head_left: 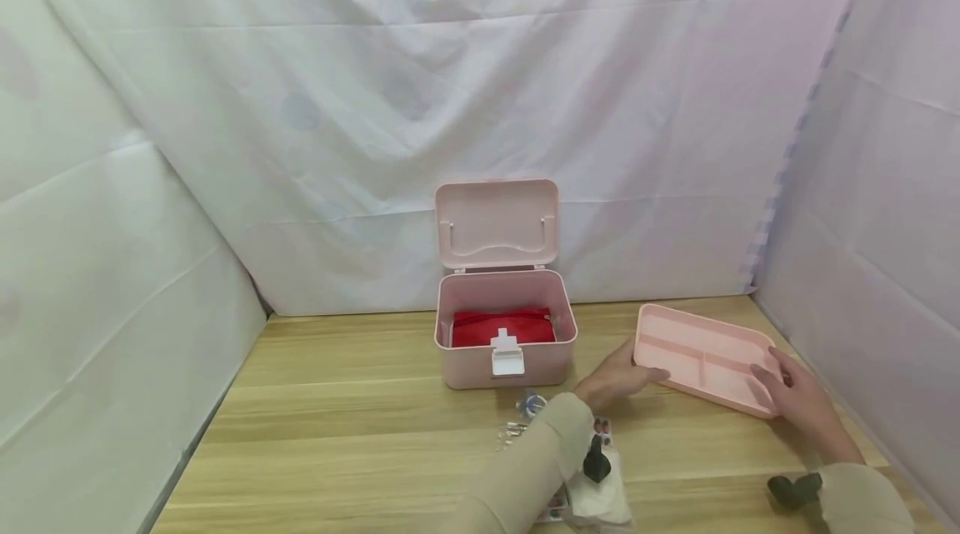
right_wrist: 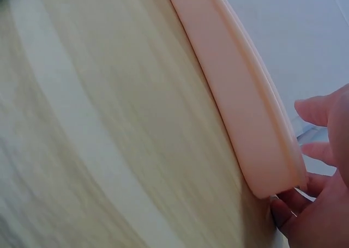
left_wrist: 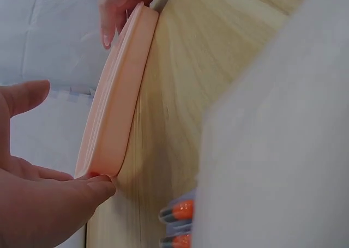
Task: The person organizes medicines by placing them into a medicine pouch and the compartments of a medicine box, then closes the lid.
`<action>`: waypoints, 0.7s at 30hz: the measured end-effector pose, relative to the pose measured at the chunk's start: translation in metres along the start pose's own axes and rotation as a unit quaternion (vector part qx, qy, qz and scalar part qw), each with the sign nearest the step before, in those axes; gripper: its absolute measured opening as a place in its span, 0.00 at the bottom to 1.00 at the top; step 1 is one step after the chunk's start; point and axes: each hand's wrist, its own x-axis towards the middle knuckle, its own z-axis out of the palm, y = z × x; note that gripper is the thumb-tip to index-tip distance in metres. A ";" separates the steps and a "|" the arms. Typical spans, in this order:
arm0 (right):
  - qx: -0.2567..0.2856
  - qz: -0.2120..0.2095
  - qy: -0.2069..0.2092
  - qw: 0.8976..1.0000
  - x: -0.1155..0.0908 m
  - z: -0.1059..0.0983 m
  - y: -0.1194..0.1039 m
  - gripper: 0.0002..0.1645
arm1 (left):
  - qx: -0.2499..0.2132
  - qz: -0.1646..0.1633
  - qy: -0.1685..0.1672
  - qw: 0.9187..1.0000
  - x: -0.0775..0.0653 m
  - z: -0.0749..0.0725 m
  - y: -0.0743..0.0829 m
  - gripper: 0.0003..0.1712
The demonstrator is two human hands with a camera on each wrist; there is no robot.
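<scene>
A pink divided tray (head_left: pixel 693 342) is at the right of the table, low over the wood or resting on it; I cannot tell which. My left hand (head_left: pixel 622 373) holds its left end, fingers at the corner (left_wrist: pixel 101 155) and thumb by the front rim. At the other end my right hand (head_left: pixel 802 396) grips the tray, with fingers bent under the corner (right_wrist: pixel 272 185) and the thumb over the inner side. Behind and to the left stands an open pink box (head_left: pixel 465 367), its lid (head_left: pixel 497 217) raised. A red zipped pouch (head_left: pixel 480 330) lies inside it.
Partly under my left forearm lie a white packet (head_left: pixel 603 492), a strip of small dark red pieces (head_left: pixel 602 427), a small blue-and-white round item (head_left: pixel 534 406) and several small metallic pieces (head_left: pixel 512 431). White cloth (head_left: pixel 405 101) hangs behind and at both sides.
</scene>
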 end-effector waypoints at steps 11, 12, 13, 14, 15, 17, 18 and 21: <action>0.056 0.049 0.059 0.996 -0.004 0.007 -0.010 0.48 | 0.027 0.028 0.038 0.999 -0.012 0.004 0.009 0.19; 0.060 0.051 0.062 0.995 -0.005 0.007 -0.010 0.49 | 0.032 0.029 0.039 0.998 -0.013 0.004 0.010 0.19; 0.065 0.050 0.064 0.995 -0.005 0.007 -0.010 0.49 | 0.038 0.028 0.041 0.998 -0.014 0.004 0.012 0.18; 0.066 0.049 0.065 0.995 -0.006 0.007 -0.011 0.49 | 0.044 0.027 0.044 0.998 -0.015 0.004 0.012 0.19; 0.070 0.048 0.065 0.994 -0.006 0.007 -0.011 0.49 | 0.049 0.029 0.048 0.997 -0.016 0.004 0.013 0.21; 0.071 0.044 0.063 0.995 -0.007 0.006 -0.012 0.48 | 0.056 0.030 0.054 0.997 -0.018 0.003 0.015 0.26; 0.070 0.042 0.063 0.995 -0.008 0.005 -0.013 0.48 | 0.056 0.029 0.056 0.996 -0.019 0.003 0.016 0.30; 0.070 0.040 0.060 0.995 -0.009 0.002 -0.018 0.48 | 0.053 0.007 0.068 0.996 -0.023 0.002 0.020 0.40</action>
